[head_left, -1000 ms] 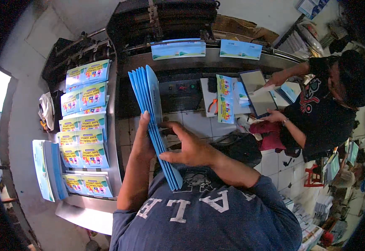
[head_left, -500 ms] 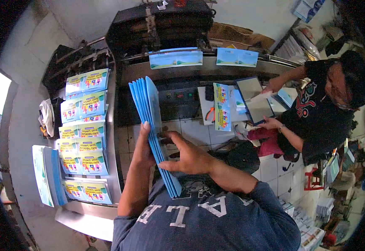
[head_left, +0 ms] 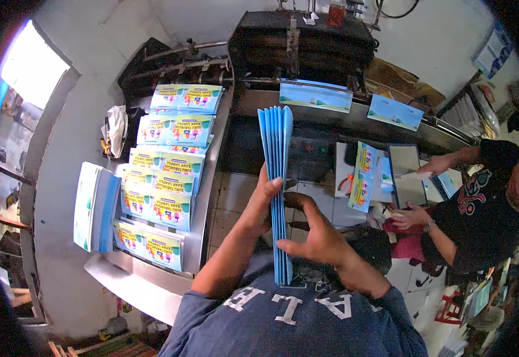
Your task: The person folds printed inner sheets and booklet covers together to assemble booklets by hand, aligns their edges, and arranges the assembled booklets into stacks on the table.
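Note:
Upright in front of my chest is a fan of several thin blue folded booklets (head_left: 278,154), their long edges toward me. My left hand (head_left: 266,196) is closed around the fan's left side, with its thumb across the edges. From the right, my right hand (head_left: 319,232) grips the same booklets. Its thumb presses on the edges lower down, and its fingers reach toward the side facing away, partly hidden. On the metal table (head_left: 206,196) to my left lie rows of yellow-and-blue printed booklets (head_left: 158,205). A thick blue-and-white stack (head_left: 95,208) stands at their left end.
A dark machine (head_left: 301,53) stands ahead, with two light-blue printed sheets (head_left: 316,96) (head_left: 395,112) along its rail. On the right a co-worker (head_left: 479,208) handles a framed board (head_left: 407,172). Orange-handled pliers (head_left: 346,184) lie near it. A red stool (head_left: 450,309) is farther right.
My view has turned left, so the table and machine appear farther right. The booklets have gone from tilted to nearly vertical in view, still in both hands. The co-worker's lower hand has left the board's edge.

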A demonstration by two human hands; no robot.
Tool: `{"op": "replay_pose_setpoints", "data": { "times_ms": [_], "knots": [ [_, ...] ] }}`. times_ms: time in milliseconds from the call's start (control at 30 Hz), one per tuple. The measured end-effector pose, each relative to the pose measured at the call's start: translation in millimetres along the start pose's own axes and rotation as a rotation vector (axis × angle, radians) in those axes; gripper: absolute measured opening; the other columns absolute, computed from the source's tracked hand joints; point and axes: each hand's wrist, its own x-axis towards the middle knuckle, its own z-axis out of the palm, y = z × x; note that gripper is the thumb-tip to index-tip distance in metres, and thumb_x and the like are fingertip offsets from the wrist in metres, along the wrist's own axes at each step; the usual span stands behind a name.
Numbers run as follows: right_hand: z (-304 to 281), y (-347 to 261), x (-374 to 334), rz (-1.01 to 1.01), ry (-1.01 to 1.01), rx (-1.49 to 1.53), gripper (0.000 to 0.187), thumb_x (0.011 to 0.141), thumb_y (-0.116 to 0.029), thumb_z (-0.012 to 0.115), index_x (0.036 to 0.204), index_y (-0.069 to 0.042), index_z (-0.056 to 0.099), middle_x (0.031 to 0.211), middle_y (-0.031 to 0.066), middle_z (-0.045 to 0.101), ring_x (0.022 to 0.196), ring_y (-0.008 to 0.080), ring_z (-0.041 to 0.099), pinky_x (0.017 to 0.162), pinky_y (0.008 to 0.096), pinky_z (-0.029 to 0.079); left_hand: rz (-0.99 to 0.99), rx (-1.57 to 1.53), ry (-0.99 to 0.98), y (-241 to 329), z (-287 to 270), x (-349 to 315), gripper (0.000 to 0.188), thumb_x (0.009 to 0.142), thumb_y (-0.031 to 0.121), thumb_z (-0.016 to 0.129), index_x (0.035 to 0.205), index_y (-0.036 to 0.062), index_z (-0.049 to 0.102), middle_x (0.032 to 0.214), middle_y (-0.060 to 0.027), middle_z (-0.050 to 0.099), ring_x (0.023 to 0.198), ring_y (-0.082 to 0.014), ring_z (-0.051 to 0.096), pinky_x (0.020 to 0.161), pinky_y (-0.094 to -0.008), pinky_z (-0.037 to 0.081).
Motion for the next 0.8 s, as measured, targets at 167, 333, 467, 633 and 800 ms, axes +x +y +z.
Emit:
{"op": "replay_pose_setpoints", "data": {
  "times_ms": [167, 333, 467, 633, 800],
  "knots": [
    [3, -8, 0, 0.033, 0.018, -0.062, 0.092, 0.067, -0.024, 0.081, 0.137, -0.002, 0.027, 0.129, 0.0172, 0.044, 0.125, 0.0277, 0.041, 0.106, 0.0383, 0.032, 0.038, 0.061, -0.068, 15, 6, -2, 0.089, 0.075, 0.046, 0.068, 0.142, 0.0108, 0.021, 0.121, -0.0115, 0.044, 0.11, -0.0234, 0.048, 0.091, -0.0399, 0.044],
    [6, -9, 2, -0.118, 0.035, -0.189, 0.096, 0.067, -0.028, 0.082, 0.138, -0.002, 0.023, 0.132, 0.0179, 0.039, 0.126, 0.0289, 0.039, 0.106, 0.0393, 0.032, 0.052, 0.088, -0.145, 12, -5, 1, 0.091, 0.074, 0.047, 0.07, 0.142, 0.0101, 0.021, 0.12, -0.0128, 0.045, 0.11, -0.0245, 0.048, 0.092, -0.0391, 0.044],
    [4, -11, 1, -0.06, 0.006, -0.14, 0.097, 0.067, -0.033, 0.082, 0.138, -0.002, 0.023, 0.132, 0.0181, 0.038, 0.128, 0.0296, 0.037, 0.106, 0.0399, 0.032, 0.022, 0.091, -0.18, 15, -5, 1, 0.09, 0.073, 0.048, 0.069, 0.14, 0.0058, 0.026, 0.124, -0.0145, 0.046, 0.113, -0.0257, 0.048, 0.093, -0.0408, 0.043],
    [-4, -10, -3, -0.172, 0.008, -0.31, 0.089, 0.066, -0.033, 0.084, 0.135, -0.003, 0.035, 0.133, 0.0163, 0.039, 0.124, 0.0296, 0.041, 0.104, 0.0394, 0.035, -0.127, 0.032, -0.114, 24, -5, -7, 0.082, 0.076, 0.053, 0.061, 0.137, 0.003, 0.039, 0.125, -0.0184, 0.053, 0.112, -0.0284, 0.052, 0.094, -0.0409, 0.042],
    [-64, -15, -11, -0.065, 0.209, -0.348, 0.099, 0.065, -0.036, 0.082, 0.142, -0.006, 0.026, 0.141, 0.0225, 0.035, 0.133, 0.0362, 0.032, 0.111, 0.0438, 0.025, -0.267, 0.075, -0.269, 23, -16, -16, 0.094, 0.069, 0.056, 0.061, 0.141, 0.0027, 0.033, 0.131, -0.0188, 0.048, 0.117, -0.0308, 0.049, 0.098, -0.0418, 0.038]
  ]
}}
